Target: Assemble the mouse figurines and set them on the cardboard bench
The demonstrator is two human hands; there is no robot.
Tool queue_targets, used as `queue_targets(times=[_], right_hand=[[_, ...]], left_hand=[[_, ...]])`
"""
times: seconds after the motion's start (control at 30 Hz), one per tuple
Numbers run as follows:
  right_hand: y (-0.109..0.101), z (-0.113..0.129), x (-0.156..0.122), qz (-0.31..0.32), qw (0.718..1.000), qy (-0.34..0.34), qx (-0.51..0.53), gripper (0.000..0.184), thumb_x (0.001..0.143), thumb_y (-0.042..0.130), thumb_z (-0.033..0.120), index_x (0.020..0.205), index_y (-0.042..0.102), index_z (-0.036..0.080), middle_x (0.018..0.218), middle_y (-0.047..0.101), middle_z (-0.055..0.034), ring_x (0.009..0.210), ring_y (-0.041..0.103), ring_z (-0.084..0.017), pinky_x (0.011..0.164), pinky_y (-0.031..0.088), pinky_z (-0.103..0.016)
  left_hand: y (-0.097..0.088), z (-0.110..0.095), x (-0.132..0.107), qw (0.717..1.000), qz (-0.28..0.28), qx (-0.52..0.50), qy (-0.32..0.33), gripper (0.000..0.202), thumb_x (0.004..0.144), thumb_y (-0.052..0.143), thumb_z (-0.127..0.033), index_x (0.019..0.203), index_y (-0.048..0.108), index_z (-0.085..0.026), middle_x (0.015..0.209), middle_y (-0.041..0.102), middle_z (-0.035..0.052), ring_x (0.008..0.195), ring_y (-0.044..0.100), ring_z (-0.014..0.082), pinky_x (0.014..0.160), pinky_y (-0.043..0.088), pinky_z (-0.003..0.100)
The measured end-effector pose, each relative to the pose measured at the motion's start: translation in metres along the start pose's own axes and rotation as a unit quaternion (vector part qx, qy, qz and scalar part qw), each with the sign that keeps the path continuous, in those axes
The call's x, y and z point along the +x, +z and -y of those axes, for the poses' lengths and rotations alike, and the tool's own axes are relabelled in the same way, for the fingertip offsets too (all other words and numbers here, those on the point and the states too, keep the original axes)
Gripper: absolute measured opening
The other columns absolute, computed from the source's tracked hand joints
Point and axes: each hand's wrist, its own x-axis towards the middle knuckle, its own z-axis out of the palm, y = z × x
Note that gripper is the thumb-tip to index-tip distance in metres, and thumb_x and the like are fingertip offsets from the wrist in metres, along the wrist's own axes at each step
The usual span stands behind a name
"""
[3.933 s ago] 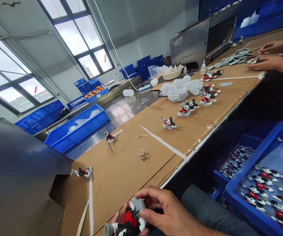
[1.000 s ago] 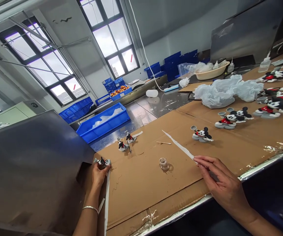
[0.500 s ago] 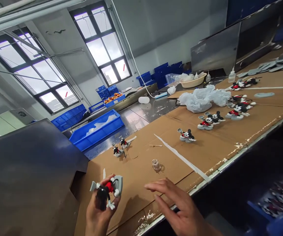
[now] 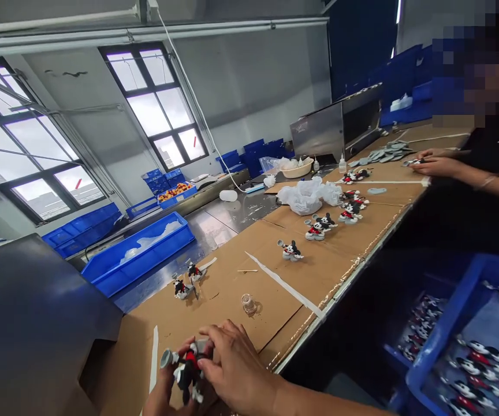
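A black, red and white cartoon mouse figurine [image 4: 185, 368] on a grey base is held low at the near edge of the cardboard-covered table [image 4: 232, 277]. My left hand [image 4: 163, 393] grips it from below. My right hand [image 4: 236, 367] is closed on its right side, fingers pressed against the grey base. Two similar figurines [image 4: 187, 281] lie further out on the cardboard, and one more figurine [image 4: 290, 251] sits to the right past a strip of white tape [image 4: 284, 284].
A dark metal housing [image 4: 33, 323] fills the left. A small clear cup [image 4: 248, 303] stands on the cardboard. Blue bins [image 4: 475, 341] with several figurines sit at lower right. Another person's hands [image 4: 434, 164] work at the far right end, near crumpled plastic [image 4: 305, 196].
My right hand has come in from open over the table and closed on the figurine held in my left hand. The view has swung right and up.
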Motion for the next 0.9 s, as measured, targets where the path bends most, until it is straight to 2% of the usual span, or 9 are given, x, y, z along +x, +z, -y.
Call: queue_targets(times=[0.07,0.13,0.27,0.33,0.47,0.57,0.67,0.8,0.9], right_hand=[[-0.008,0.0,-0.004,-0.007,1.0,-0.006,0.002,0.043,0.079,0.067,0.017,0.121,0.061,0.021,0.112,0.069,-0.0067,0.108,0.059,-0.026,0.097,0.047,-0.044],[-0.024,-0.008,-0.012,-0.025,0.999,-0.037,0.002,0.046,0.08,0.065,0.013,0.124,0.059,0.022,0.122,0.064,-0.0061,0.115,0.057,-0.023,0.103,0.044,-0.039],[-0.072,-0.049,-0.034,-0.175,0.971,-0.154,-0.059,0.034,0.092,0.05,0.013,0.122,0.058,0.026,0.118,0.063,-0.0041,0.113,0.06,-0.016,0.098,0.048,-0.028],[-0.097,-0.077,-0.041,-0.232,0.951,-0.169,-0.111,0.027,0.095,0.05,0.017,0.119,0.059,0.026,0.111,0.065,-0.0034,0.106,0.063,-0.015,0.094,0.051,-0.024],[-0.131,-0.128,-0.046,-0.265,0.921,-0.165,-0.231,0.021,0.098,0.047,0.025,0.116,0.06,0.023,0.104,0.067,-0.0053,0.098,0.066,-0.016,0.087,0.054,-0.027],[-0.14,-0.153,-0.044,-0.251,0.919,-0.16,-0.26,0.023,0.099,0.045,0.026,0.116,0.06,0.022,0.102,0.07,-0.0056,0.096,0.067,-0.017,0.086,0.054,-0.03],[-0.138,-0.17,-0.042,-0.214,0.921,-0.171,-0.279,0.027,0.099,0.044,0.025,0.12,0.06,0.023,0.108,0.072,-0.0048,0.102,0.066,-0.018,0.09,0.051,-0.033],[-0.131,-0.189,-0.043,-0.176,0.919,-0.19,-0.299,0.03,0.096,0.048,0.023,0.124,0.061,0.026,0.117,0.071,-0.0038,0.11,0.064,-0.02,0.094,0.042,-0.037],[-0.13,-0.199,-0.046,-0.175,0.901,-0.205,-0.339,0.033,0.096,0.045,0.022,0.127,0.058,0.025,0.121,0.07,-0.0045,0.112,0.063,-0.021,0.095,0.038,-0.038]], left_hand=[[-0.01,0.01,0.029,0.999,0.031,0.003,-0.037,0.062,0.063,0.08,-0.04,0.119,0.059,-0.026,0.127,0.064,0.0078,0.119,0.058,0.0298,0.105,0.04,0.042],[-0.021,0.02,0.061,0.998,0.03,0.005,-0.047,0.052,0.065,0.079,-0.039,0.11,0.063,-0.021,0.12,0.067,0.0093,0.118,0.059,0.0296,0.104,0.041,0.041],[-0.033,0.044,0.114,0.996,0.006,0.021,-0.084,0.027,0.079,0.072,-0.026,0.101,0.064,-0.014,0.105,0.07,0.0065,0.103,0.065,0.0231,0.095,0.048,0.047],[-0.034,0.056,0.129,0.994,0.015,0.03,-0.104,0.022,0.084,0.067,-0.023,0.103,0.064,-0.014,0.106,0.069,0.0059,0.099,0.066,0.0208,0.091,0.051,0.046],[-0.038,0.068,0.137,0.987,0.038,0.069,-0.142,0.024,0.084,0.066,-0.021,0.107,0.063,-0.014,0.113,0.067,0.0073,0.104,0.064,0.0213,0.092,0.051,0.046],[-0.055,0.063,0.131,0.973,0.006,0.146,-0.18,0.03,0.08,0.07,-0.024,0.107,0.064,-0.014,0.116,0.068,0.0099,0.115,0.06,0.0284,0.1,0.043,0.053],[-0.079,0.044,0.108,0.948,-0.033,0.238,-0.207,0.046,0.065,0.074,-0.03,0.106,0.068,-0.011,0.113,0.07,0.0171,0.129,0.046,0.0445,0.106,0.034,0.056],[-0.097,0.023,0.05,0.924,-0.038,0.302,-0.232,0.047,0.07,0.063,-0.05,0.108,0.071,-0.024,0.108,0.074,0.0091,0.121,0.055,0.0425,0.1,0.042,0.052],[-0.094,0.036,0.003,0.912,-0.053,0.331,-0.237,0.042,0.071,0.06,-0.054,0.101,0.074,-0.029,0.117,0.071,0.0044,0.117,0.06,0.0372,0.096,0.049,0.047]])
